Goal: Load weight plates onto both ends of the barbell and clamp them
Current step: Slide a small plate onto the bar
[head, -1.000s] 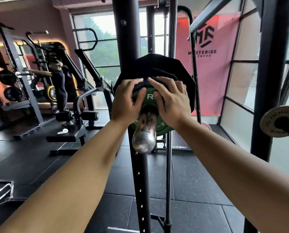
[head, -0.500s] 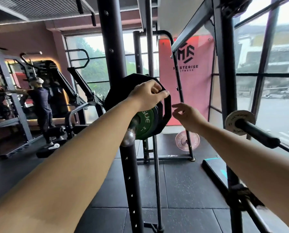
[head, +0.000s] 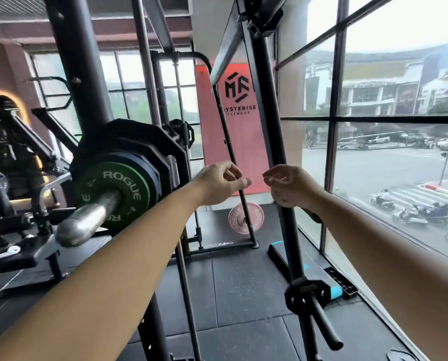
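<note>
- While both bare forearms reach out from the bottom of the view, nothing is held: the left hand (head: 221,182) is loosely curled with thumb and fingers nearly meeting on empty air, and the right hand (head: 291,187) is half spread, fingers slack, beside a black steel rack upright (head: 265,126).
- Low and near, at the right foot of that upright, a black storage peg (head: 324,323) juts toward the camera with a small black collar-like piece (head: 306,295) at its root; whether this is a barbell clamp I cannot tell.
- To the left, the polished steel barbell sleeve (head: 87,221) points at the camera, its rounded end bare.
- On that sleeve sit a small green Rogue plate (head: 113,194), a blue plate (head: 150,173) just behind it, and a large black angular plate (head: 139,142) farthest in, all touching face to face.
- No clamp shows on the sleeve outside the green plate, so I judge this end loaded but not yet locked.
- To do the next step well, fetch a collar, slide it along the bare sleeve until it presses the green plate, then close it firmly so no gap is left.
- Farther off, a pink round plate (head: 245,217) leans on the floor by the rack's base, below a red banner (head: 230,126).
</note>
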